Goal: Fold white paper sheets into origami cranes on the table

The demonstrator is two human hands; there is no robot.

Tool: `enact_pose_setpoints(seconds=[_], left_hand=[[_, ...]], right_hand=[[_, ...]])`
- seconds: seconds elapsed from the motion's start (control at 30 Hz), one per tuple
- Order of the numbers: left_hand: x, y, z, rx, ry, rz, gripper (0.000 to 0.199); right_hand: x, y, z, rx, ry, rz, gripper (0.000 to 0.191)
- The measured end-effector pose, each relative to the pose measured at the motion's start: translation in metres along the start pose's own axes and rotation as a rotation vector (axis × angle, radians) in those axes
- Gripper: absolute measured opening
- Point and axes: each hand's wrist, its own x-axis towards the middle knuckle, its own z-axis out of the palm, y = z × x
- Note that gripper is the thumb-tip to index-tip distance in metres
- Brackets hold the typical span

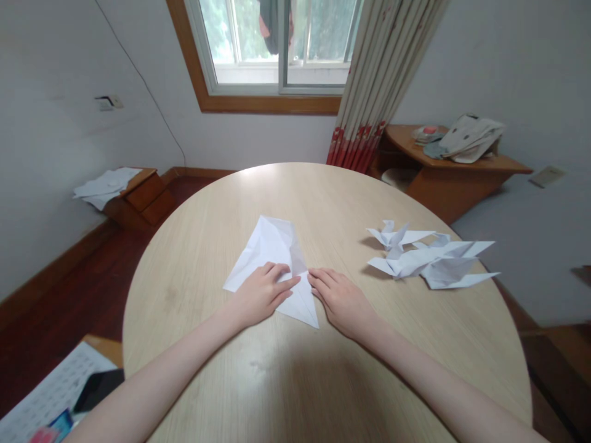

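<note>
A partly folded sheet of white paper [272,246] lies on the round wooden table, with creases and a pointed corner towards me. My left hand [264,290] rests on its near part, fingers apart and pressing the paper down. At the paper's right edge, my right hand [339,299] has its fingertips drawn together on the fold, closed on the edge. The fingers cover part of the creases. Several folded white paper birds [429,258] sit in a cluster on the right of the table, apart from both hands.
The round table [194,246] has a curved edge on all sides. Papers lie on a low drawer cabinet [143,194] at left. Beyond the table's right side, a wooden shelf [498,163] bears a white bag [473,136]. A dark phone [99,389] lies at lower left.
</note>
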Motion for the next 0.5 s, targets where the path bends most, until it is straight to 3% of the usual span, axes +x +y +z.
enact_pose_setpoints(seconds=[0.23, 0.5], left_hand=[[0.000, 0.002, -0.001, -0.022, 0.004, -0.016, 0.035], [-0.001, 0.000, 0.000, -0.049, 0.032, -0.022, 0.035]], right_hand=[[-0.008, -0.006, -0.005, 0.036, 0.040, -0.063, 0.027], [-0.015, -0.017, -0.020, 0.115, -0.012, -0.065, 0.025]])
